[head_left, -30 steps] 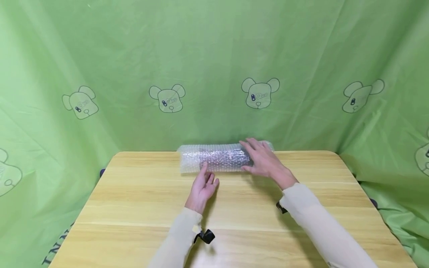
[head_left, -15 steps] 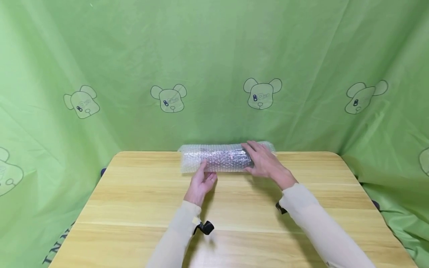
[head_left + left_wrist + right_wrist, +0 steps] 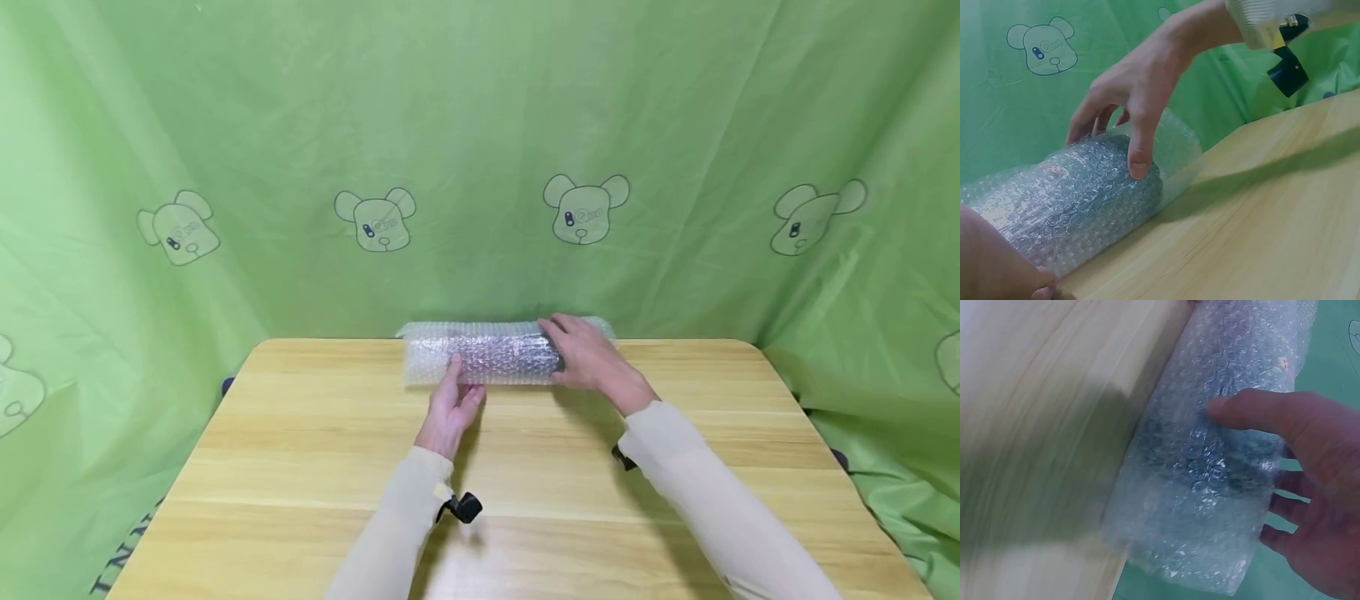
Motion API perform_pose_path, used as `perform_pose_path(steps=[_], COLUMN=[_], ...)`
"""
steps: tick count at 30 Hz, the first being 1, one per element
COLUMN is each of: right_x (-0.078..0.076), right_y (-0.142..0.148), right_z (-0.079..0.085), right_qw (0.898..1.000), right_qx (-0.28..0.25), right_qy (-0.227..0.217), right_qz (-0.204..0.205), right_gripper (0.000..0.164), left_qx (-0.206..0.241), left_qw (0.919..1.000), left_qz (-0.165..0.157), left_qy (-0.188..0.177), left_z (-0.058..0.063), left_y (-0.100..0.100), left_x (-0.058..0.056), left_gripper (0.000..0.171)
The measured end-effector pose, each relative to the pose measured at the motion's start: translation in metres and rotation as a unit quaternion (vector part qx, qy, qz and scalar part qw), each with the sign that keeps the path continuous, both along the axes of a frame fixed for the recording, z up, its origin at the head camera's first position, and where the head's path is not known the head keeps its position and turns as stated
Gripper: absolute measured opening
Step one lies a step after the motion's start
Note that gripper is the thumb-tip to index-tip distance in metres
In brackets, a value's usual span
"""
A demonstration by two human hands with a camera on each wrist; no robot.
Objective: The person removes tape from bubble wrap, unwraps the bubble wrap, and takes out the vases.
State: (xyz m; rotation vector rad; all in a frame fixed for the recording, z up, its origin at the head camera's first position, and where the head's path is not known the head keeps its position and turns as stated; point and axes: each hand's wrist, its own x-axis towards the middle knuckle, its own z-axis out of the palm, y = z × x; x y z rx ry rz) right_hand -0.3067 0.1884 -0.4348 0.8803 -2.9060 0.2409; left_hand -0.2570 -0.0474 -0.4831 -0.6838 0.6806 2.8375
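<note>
A long roll of clear bubble wrap (image 3: 498, 354) lies along the far edge of the table, around a dark cylinder-like thing whose kind the wrap hides. My left hand (image 3: 447, 410) holds its near side left of the middle, thumb up on the front and fingers at the lower edge. Over the right part, my right hand (image 3: 596, 360) grips the roll from above. In the right wrist view the thumb of the right hand (image 3: 1329, 462) presses the near face, while its other fingers reach around the far side. Loose wrap extends past the dark thing at both ends.
The wooden table (image 3: 330, 492) has rounded far corners. Directly behind it hangs a green curtain (image 3: 480, 125) printed with bear heads, which also runs down both sides. A small black device (image 3: 461, 507) is strapped at the left wrist.
My left hand has moved slightly up to the roll, its thumb onto the front and its fingers to the lower edge. The right hand keeps its hold; the roll has barely moved.
</note>
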Motion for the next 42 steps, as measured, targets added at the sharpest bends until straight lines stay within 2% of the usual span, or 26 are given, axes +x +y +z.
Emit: perform_pose_path(steps=[11, 17, 22, 32, 37, 42], right_x=[0.001, 0.007, 0.014, 0.042, 0.056, 0.069], right_y=[-0.006, -0.008, -0.014, -0.020, -0.024, -0.028], right_z=[0.005, 0.009, 0.014, 0.028, 0.032, 0.034], right_qw=[1.000, 1.000, 0.999, 0.996, 0.996, 0.995], right_qx=[-0.004, 0.012, 0.035, 0.085, 0.076, 0.073], right_qy=[-0.010, -0.007, -0.007, -0.031, -0.042, -0.059], right_qz=[-0.007, -0.008, -0.004, -0.027, -0.029, -0.027], right_gripper=[0.098, 0.096, 0.088, 0.081, 0.075, 0.072], left_qx=[0.007, 0.017, 0.000, -0.037, -0.061, -0.071], left_qw=[0.9993, 0.9995, 0.9993, 0.9984, 0.9972, 0.9971], left_qz=[0.034, 0.028, 0.036, 0.030, 0.033, 0.018], left_qy=[-0.009, 0.001, 0.009, 0.030, 0.030, 0.021], left_z=[-0.004, -0.005, -0.002, -0.004, -0.005, -0.008], left_y=[0.004, 0.004, 0.002, 0.006, 0.009, 0.010], left_x=[-0.002, 0.000, 0.003, 0.004, 0.005, 0.010], left_gripper=[0.042, 0.049, 0.052, 0.041, 0.048, 0.057])
